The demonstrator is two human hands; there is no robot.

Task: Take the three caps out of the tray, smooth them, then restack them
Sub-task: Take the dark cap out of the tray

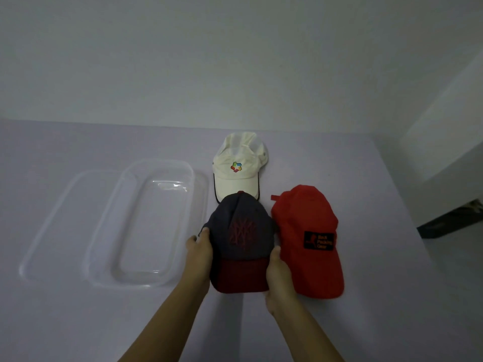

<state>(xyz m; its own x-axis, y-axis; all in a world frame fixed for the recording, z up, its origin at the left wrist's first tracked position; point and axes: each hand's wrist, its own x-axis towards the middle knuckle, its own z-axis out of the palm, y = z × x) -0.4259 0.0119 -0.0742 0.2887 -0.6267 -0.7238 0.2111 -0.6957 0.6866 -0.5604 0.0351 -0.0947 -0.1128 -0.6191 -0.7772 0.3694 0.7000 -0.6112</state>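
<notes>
Pale lilac table fills the lower half of the frame, and a plain grey-white wall stands behind it. Three caps lie out of the tray, all in the centre and centre right. One white fabric cap with a multicoloured logo is at the centre, its long axis running up and down the frame and its brim pointing to the bottom edge. One dark blue cap with a dark red brim is below it; its crown covers the tip of the white brim, and its own brim also points down. One red cap with a black patch lies just beside it on the right, brim toward the lower right. Left hand and right hand each grasp one side of the dark blue cap. One clear plastic tray sits at centre left, overlapping one clear flat plastic piece.
</notes>
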